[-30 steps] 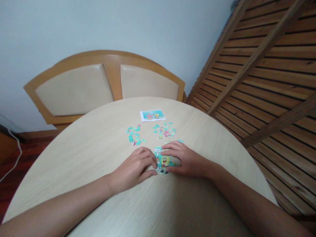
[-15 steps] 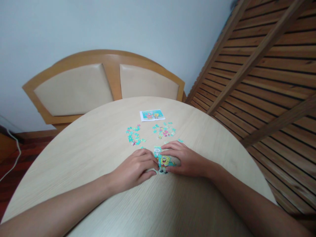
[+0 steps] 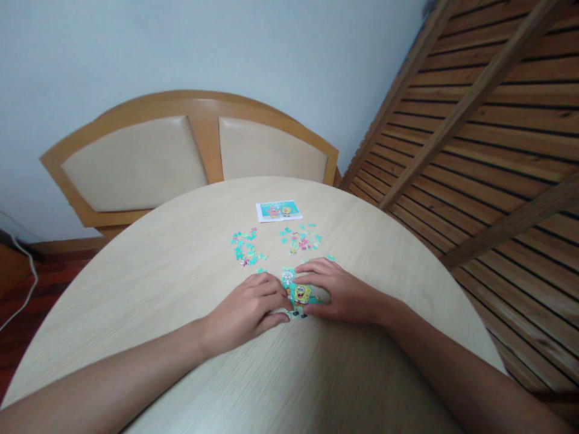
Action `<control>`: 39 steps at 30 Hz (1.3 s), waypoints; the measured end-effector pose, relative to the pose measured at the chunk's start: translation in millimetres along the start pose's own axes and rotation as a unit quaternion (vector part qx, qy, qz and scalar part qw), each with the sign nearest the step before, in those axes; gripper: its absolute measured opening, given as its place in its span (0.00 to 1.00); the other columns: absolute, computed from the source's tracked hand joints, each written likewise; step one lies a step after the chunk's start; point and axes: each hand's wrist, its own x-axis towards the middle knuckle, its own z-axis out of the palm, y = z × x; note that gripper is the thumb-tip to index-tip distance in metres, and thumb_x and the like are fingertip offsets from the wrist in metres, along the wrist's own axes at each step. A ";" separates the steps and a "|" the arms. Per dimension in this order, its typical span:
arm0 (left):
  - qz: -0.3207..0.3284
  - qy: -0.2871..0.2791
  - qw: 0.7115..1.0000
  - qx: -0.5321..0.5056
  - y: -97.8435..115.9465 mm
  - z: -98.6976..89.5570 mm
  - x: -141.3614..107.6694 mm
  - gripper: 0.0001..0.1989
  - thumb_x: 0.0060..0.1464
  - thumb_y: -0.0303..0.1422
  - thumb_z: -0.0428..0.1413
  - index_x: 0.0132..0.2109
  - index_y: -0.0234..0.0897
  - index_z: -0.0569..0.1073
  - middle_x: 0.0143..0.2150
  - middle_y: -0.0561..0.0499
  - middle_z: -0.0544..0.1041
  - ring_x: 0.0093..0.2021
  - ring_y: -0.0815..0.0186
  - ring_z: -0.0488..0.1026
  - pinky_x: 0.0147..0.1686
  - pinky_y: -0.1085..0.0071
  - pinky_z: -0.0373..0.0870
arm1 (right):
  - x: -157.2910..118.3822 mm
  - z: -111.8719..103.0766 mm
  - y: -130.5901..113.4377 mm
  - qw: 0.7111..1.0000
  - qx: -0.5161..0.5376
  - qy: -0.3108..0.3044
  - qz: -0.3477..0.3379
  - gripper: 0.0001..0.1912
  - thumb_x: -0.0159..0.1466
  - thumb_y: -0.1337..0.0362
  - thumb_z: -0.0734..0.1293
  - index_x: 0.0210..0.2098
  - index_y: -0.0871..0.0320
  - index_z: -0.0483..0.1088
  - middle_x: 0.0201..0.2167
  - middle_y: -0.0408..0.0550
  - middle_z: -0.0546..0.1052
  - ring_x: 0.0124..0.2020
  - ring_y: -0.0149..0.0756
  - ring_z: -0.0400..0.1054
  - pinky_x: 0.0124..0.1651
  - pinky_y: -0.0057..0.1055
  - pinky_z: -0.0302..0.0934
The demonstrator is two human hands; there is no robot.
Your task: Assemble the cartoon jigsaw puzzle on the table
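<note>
A partly joined jigsaw puzzle (image 3: 301, 293) lies flat on the table, showing a yellow square cartoon figure beside a pale blue-green one. My left hand (image 3: 256, 304) rests against its left side, fingers bent together and the thumb a little apart from them. Whether a small piece lies under those fingertips is hidden. Over the right part of the puzzle curves my right hand (image 3: 339, 290), its fingers spread from the thumb and touching the puzzle's top and lower edges. Some of the puzzle is covered by both hands.
Beyond the hands lie two groups of loose puzzle pieces, a left heap (image 3: 244, 248) and a right heap (image 3: 302, 241). A picture card (image 3: 279, 210) sits farther back on the round wooden table (image 3: 181, 241). A padded bench back (image 3: 136, 163) stands behind.
The left thumb and fingertips have shifted slightly to the right along the puzzle's lower left edge. My right hand and the loose pieces look unchanged.
</note>
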 end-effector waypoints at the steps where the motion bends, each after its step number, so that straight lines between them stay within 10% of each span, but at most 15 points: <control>1: 0.000 0.000 1.000 0.000 0.0 0.1 0.1 0.09 0.69 0.37 0.53 0.47 0.39 0.76 0.44 0.47 0.78 0.50 0.58 0.71 0.53 0.61 0.66 | 0.1 -0.2 -0.2 1.000 -0.001 -0.002 0.000 0.26 0.63 0.51 0.72 0.57 0.55 0.73 0.58 0.56 0.73 0.59 0.49 0.65 0.62 0.49 0.57; 39: 0.082 -0.021 0.995 0.062 -9.0 -14.1 -3.5 0.09 0.66 0.32 0.53 0.49 0.39 0.76 0.49 0.45 0.76 0.51 0.58 0.72 0.53 0.59 0.68 | -0.1 0.5 2.0 1.000 -0.001 -0.002 -0.008 0.26 0.63 0.51 0.72 0.58 0.56 0.72 0.58 0.56 0.73 0.59 0.49 0.65 0.62 0.49 0.57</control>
